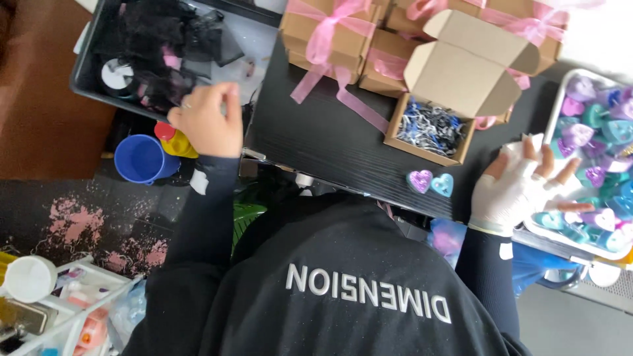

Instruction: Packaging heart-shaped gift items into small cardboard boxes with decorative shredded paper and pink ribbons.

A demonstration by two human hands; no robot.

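My left hand (206, 120) is bare, with its fingers curled into the black mesh pouches (165, 39) piled in a grey bin (86, 66) at the upper left. My right hand (521, 188) wears a white fingerless glove. It hovers with fingers spread over the near left edge of a white tray (557, 105) full of purple and teal heart-shaped pieces (597, 138); I see nothing held in it. Two loose hearts (430, 182), one purple and one teal, lie on the black table (330, 132) in front of an open cardboard box (432, 128) filled with blue and white shredded paper.
Closed cardboard boxes tied with pink ribbon (343, 33) are stacked at the back of the table. A blue cup (142, 158) and a yellow bottle with a red cap (175, 140) stand on the floor at the left. A white rack of bottles (59, 303) is at the lower left.
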